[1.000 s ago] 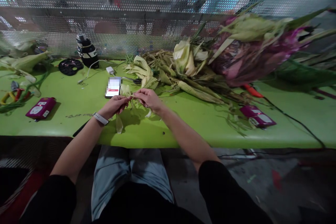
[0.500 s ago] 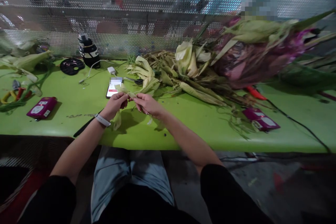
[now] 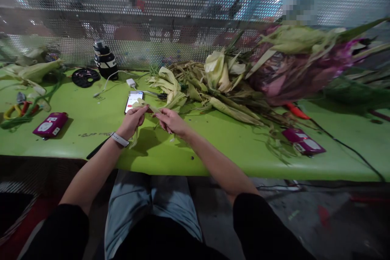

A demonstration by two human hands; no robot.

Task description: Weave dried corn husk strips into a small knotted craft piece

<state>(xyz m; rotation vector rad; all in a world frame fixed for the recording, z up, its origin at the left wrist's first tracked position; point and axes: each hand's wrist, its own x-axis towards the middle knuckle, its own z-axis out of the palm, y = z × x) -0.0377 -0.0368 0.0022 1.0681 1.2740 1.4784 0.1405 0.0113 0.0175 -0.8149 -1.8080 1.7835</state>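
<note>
Pale-green husk strip (image 3: pixel 140 102) appears to bridge a person's two hands over a green bench (image 3: pixel 164 158), on the near side of a lit phone (image 3: pixel 133 98); the strip's upper end overlaps the phone in view. The left hand (image 3: pixel 135 122) (a white watch (image 3: pixel 120 139) at the wrist) is closed, thumb and forefinger pinching the strip just in front of the phone, a loose tail hanging below. The right hand (image 3: pixel 170 121), to the near right of the phone, looks closed on the other end, though its fingers partly hide the contact. The step in hand seems to be fine fingertip work on the strip; whether it is being twisted, torn or knotted cannot be told. The next move would likely call for a light, even pinch from both hands, since thin husk may split. To the right of the phone lies a heap of husks (image 3: pixel 195 81), with a pink bag (image 3: pixel 292 75) farther right. Just behind the phone sits a white charger (image 3: pixel 130 83); beyond and left of it stands a dark bottle (image 3: pixel 105 61). A purple box (image 3: pixel 50 125) lies well left of the phone.
</note>
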